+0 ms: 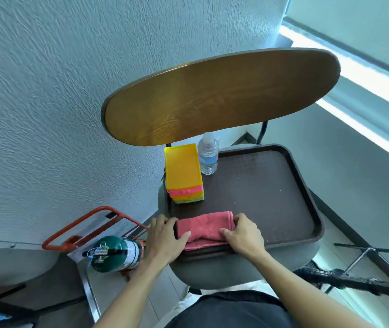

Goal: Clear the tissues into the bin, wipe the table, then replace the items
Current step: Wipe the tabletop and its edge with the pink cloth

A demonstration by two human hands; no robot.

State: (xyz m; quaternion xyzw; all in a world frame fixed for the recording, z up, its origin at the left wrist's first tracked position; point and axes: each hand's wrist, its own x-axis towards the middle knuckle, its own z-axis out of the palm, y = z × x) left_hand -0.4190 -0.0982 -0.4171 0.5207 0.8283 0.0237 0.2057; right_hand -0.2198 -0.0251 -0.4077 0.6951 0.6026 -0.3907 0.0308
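Now the folded pink cloth [204,229] lies at the near edge of the dark brown tray [302,192], held by 2 hands: the left hand [165,237] grips its left end, thumb on top, and the right hand [244,235] pinches its right end. Farther back on the tray stand a yellow box [183,171] and, just beside it, a clear water bottle [208,153]. A green canister [115,255] lies on its side to the left, off the tray.

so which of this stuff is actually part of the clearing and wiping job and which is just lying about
Part of the job:
pink cloth, held by left hand and right hand
brown tray
yellow box
water bottle

Just lying about:
green canister
orange metal frame
wooden chair back
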